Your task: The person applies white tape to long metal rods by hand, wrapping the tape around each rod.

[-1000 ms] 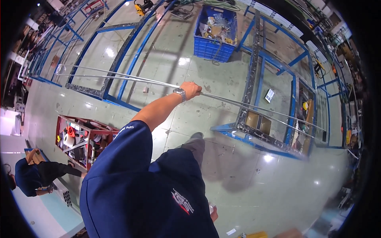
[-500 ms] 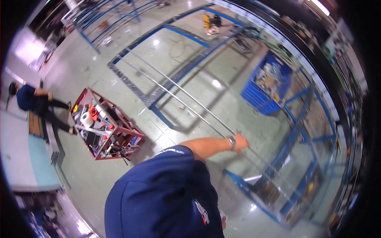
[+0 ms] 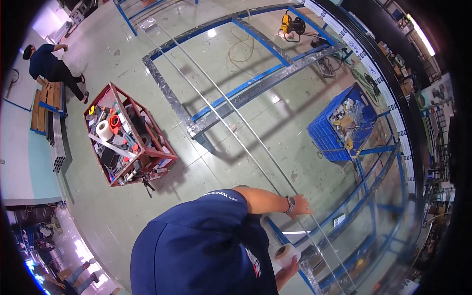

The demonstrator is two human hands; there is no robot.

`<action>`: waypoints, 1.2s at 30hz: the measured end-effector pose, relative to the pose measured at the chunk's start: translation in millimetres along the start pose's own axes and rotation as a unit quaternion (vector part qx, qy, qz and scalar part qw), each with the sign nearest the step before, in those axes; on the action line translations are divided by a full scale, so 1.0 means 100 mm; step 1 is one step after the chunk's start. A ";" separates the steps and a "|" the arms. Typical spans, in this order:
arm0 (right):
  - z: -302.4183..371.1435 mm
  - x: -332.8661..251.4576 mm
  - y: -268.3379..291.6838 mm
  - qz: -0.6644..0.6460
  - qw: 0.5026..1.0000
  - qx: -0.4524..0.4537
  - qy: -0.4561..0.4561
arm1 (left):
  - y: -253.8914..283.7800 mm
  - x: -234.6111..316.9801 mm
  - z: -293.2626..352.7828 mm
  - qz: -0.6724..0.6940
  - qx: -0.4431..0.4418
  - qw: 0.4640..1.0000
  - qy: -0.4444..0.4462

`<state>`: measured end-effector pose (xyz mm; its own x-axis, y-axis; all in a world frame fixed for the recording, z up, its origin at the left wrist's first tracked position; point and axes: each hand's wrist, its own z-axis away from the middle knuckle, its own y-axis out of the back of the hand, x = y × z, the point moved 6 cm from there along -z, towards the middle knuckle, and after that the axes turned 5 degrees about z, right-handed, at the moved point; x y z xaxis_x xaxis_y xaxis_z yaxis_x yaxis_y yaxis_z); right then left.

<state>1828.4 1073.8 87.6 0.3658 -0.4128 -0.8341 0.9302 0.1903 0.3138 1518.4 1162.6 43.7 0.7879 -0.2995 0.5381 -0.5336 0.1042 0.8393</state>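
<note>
Two long, thin, pale bars (image 3: 224, 114) run side by side from the far left to the lower right, across blue-edged metal frames. My left hand (image 3: 298, 206), wearing a wristwatch, lies over the bars with its fingers spread. Below it, beside my torso, my right hand (image 3: 291, 270) is closed around a roll of clear film (image 3: 288, 255). Part of that hand is hidden by the roll and my shirt. Shiny clear wrapping (image 3: 147, 23) shows at the bars' far end.
A red cart (image 3: 164, 156) full of tools stands left. A blue crate (image 3: 327, 140) of scraps sits right, near a blue frame (image 3: 361, 194). The far frame (image 3: 169, 93) has dark padding; a yellow reel (image 3: 290, 24) lies beyond. Another person (image 3: 54, 66) is at far left.
The view has shifted, bringing the bars' far end into sight. My right hand and the film roll have come into view. My left hand remains at the bars, its fingers now more spread.
</note>
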 end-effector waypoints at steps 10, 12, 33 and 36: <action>-0.16 -0.15 -0.01 -0.023 0.999 0.030 0.008 | -0.37 -0.11 -0.29 0.038 0.026 0.998 -0.047; -0.12 -0.27 -0.04 -0.035 0.999 0.023 -0.006 | -0.41 -0.05 -0.32 0.072 -0.095 0.993 0.000; -0.56 -0.77 -0.18 0.095 0.987 0.129 -0.022 | 0.54 1.02 -0.49 0.375 -0.076 0.923 0.030; -0.53 -0.78 -0.18 0.091 0.990 0.106 0.017 | 0.45 0.97 -0.50 0.451 -0.079 0.888 0.023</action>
<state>1781.5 1149.6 122.5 0.5294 -0.3588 -0.7688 0.8359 0.0658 0.5449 1586.1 1185.2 137.1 0.0745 0.0127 0.9971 -0.9073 0.4158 0.0625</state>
